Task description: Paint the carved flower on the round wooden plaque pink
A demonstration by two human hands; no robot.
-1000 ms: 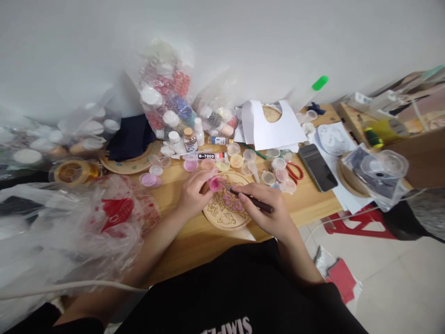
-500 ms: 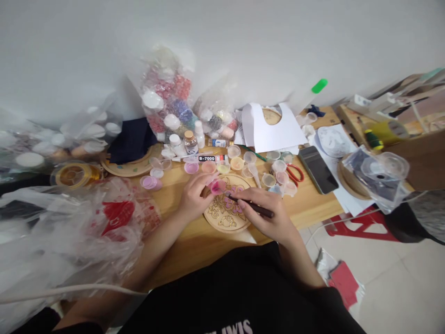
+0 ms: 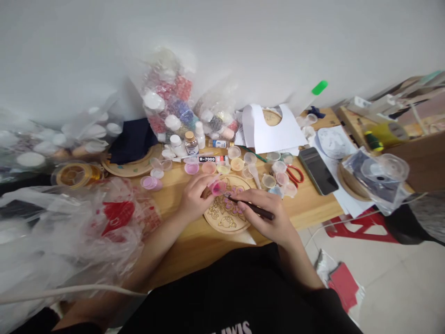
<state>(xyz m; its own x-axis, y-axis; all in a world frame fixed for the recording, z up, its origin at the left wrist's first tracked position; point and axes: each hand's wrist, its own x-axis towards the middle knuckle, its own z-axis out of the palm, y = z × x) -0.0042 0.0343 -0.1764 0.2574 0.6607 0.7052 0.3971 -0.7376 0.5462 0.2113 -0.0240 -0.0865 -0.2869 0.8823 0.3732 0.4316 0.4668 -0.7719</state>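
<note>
My left hand (image 3: pixel 195 197) is closed on a small clear cup (image 3: pixel 219 188) with bright pink stuff in it, tilted above the board. Between the fingers of my right hand (image 3: pixel 266 211) is a dark-handled tool (image 3: pixel 257 209), whose thin tip reaches to the cup's mouth; its exact kind is too small to tell. Below both hands lies a round wooden board (image 3: pixel 227 227) with gold wire outlines, partly filled with pink and purple in the middle. My hands cover parts of its left and right edges.
Small cups of coloured paste (image 3: pixel 237 163), a B-7000 glue tube (image 3: pixel 212 159) and bottles (image 3: pixel 191 144) stand behind the board. To the right lie red-handled scissors (image 3: pixel 296 174) and a phone (image 3: pixel 318 170). A plastic bag (image 3: pixel 114 232) crowds the left side.
My left hand has tipped the pink cup slightly, and the tool's tip has shifted a little at its mouth. All else looks the same.
</note>
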